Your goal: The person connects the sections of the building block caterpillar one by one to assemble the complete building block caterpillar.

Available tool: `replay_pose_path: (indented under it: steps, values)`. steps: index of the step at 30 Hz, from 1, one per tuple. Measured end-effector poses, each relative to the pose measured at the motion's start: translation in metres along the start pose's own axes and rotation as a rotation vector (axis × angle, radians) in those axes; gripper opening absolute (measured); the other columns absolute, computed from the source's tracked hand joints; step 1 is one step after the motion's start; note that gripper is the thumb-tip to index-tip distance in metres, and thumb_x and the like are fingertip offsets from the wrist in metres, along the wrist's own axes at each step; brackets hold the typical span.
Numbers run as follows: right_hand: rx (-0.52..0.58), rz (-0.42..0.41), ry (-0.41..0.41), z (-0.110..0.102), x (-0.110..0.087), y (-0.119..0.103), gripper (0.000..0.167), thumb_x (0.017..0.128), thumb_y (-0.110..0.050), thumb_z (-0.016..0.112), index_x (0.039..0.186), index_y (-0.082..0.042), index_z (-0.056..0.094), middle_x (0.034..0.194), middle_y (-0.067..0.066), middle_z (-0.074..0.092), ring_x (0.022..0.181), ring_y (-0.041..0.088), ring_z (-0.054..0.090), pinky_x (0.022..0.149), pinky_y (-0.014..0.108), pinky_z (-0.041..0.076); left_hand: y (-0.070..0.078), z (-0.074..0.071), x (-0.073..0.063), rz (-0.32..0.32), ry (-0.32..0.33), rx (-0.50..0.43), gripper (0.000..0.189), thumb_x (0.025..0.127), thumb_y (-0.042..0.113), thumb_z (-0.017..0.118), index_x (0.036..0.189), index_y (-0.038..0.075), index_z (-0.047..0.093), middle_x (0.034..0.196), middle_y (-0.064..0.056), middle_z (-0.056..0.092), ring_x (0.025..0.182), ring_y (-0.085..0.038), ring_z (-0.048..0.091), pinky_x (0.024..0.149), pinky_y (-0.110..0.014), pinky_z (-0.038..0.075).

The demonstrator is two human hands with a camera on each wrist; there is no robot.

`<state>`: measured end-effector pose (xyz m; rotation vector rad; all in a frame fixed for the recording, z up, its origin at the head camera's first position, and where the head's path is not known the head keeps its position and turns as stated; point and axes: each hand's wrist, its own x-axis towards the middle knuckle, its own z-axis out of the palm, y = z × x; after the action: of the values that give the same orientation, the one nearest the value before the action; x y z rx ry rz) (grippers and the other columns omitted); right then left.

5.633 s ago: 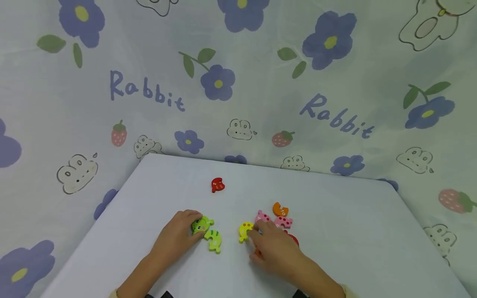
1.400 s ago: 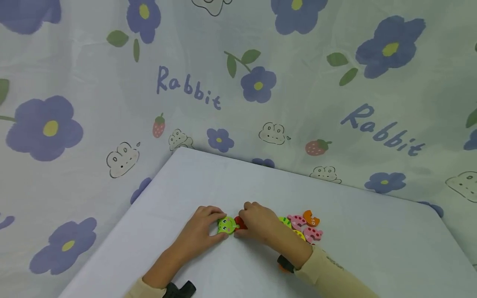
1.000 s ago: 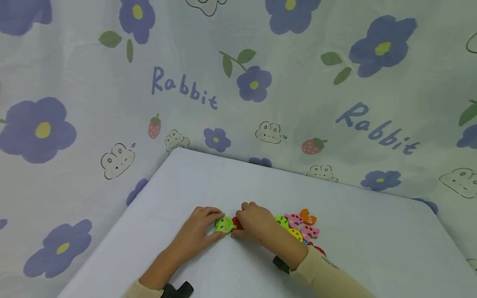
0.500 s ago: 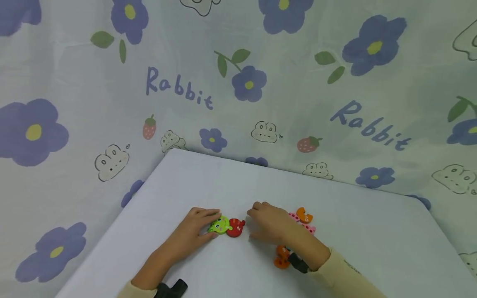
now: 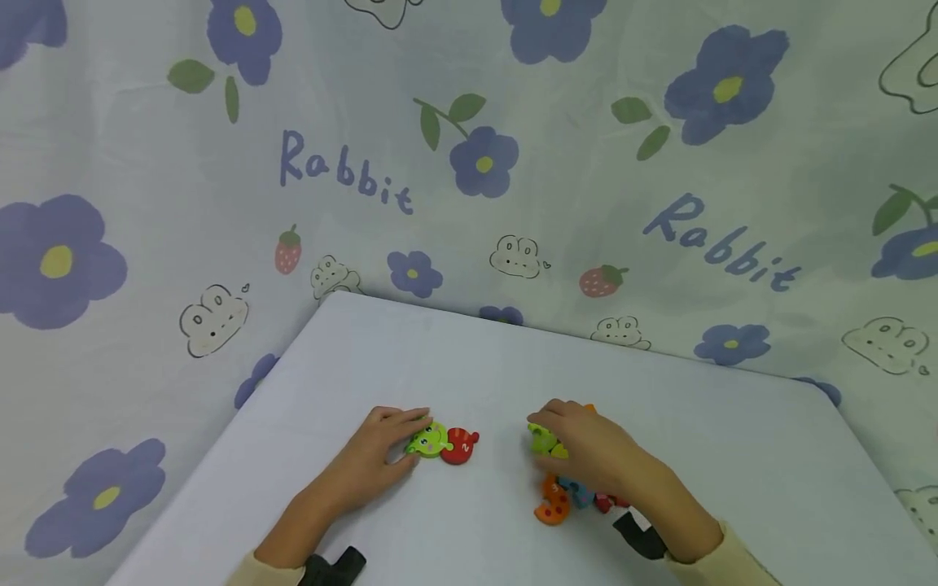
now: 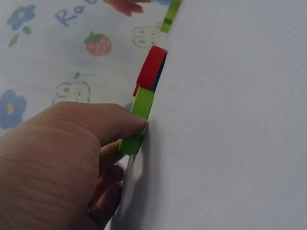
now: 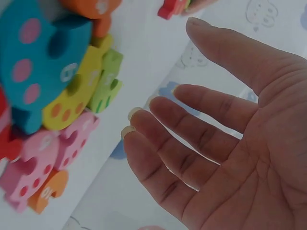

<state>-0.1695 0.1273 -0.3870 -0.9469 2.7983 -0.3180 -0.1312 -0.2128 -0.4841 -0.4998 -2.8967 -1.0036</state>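
On the white table my left hand (image 5: 366, 456) pinches the green smiling caterpillar-head puzzle piece (image 5: 428, 442) between thumb and fingers. A red puzzle piece (image 5: 459, 447) numbered 2 fits against its right side. Seen from the left wrist, the thumb presses the edge of the green piece (image 6: 139, 108). My right hand (image 5: 589, 443) hovers over the other puzzle pieces, hiding some. Its fingers are spread and hold nothing in the right wrist view, beside a green striped piece (image 7: 106, 81), a yellow one (image 7: 76, 96), a blue one (image 7: 33, 62) and pink ones (image 7: 36, 158).
Below the right hand, an orange spotted piece (image 5: 552, 503) lies beside a blue piece (image 5: 576, 492) and a red one (image 5: 607, 503). A small orange piece (image 7: 50, 190) sits at the cluster's edge. A patterned curtain (image 5: 469, 163) hangs behind the table.
The red piece has come from the far table to the green head. My right hand has let go of it and moved right, over the cluster. The green striped piece now lies in that cluster.
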Motion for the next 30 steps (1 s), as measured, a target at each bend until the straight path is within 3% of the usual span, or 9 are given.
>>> replay_pose_path:
  steps: [7, 15, 22, 30]
  values:
    - [0.012, 0.061, -0.027, 0.011, -0.026, 0.005, 0.060, 0.085, -0.043, 0.088, 0.134, -0.014, 0.070, 0.134, 0.002, 0.062, 0.119, 0.022, 0.062, 0.095, 0.046, 0.058, -0.001, 0.000, -0.002, -0.018, 0.033, -0.036, 0.055, 0.094, 0.005, 0.073, 0.146, 0.020, 0.064, 0.157, 0.012, 0.050, 0.133, -0.015, 0.044, 0.106, -0.044, 0.051]
    - [-0.066, 0.029, -0.074, 0.028, -0.046, -0.003, 0.056, 0.080, -0.053, 0.088, 0.122, -0.019, 0.074, 0.113, -0.007, 0.061, 0.103, 0.014, 0.058, 0.083, 0.037, 0.060, 0.001, 0.002, -0.002, -0.010, 0.064, -0.057, 0.053, 0.095, 0.000, 0.068, 0.144, 0.019, 0.065, 0.157, 0.009, 0.050, 0.131, -0.015, 0.046, 0.103, -0.041, 0.052]
    - [-0.157, -0.013, 0.002, 0.043, -0.048, -0.010, 0.051, 0.077, -0.055, 0.090, 0.111, -0.020, 0.074, 0.103, -0.007, 0.054, 0.094, 0.014, 0.049, 0.076, 0.031, 0.057, 0.000, 0.003, -0.001, 0.000, 0.128, -0.025, 0.047, 0.096, -0.003, 0.068, 0.140, 0.016, 0.068, 0.151, 0.004, 0.057, 0.128, -0.018, 0.052, 0.104, -0.043, 0.052]
    - [-0.194, 0.060, 0.052, 0.051, -0.047, -0.011, 0.057, 0.075, -0.057, 0.090, 0.113, -0.017, 0.074, 0.105, -0.004, 0.052, 0.095, 0.016, 0.048, 0.081, 0.035, 0.058, 0.002, 0.003, 0.001, -0.049, 0.165, 0.002, 0.040, 0.096, 0.003, 0.074, 0.134, 0.013, 0.070, 0.140, 0.004, 0.064, 0.124, -0.016, 0.055, 0.105, -0.042, 0.051]
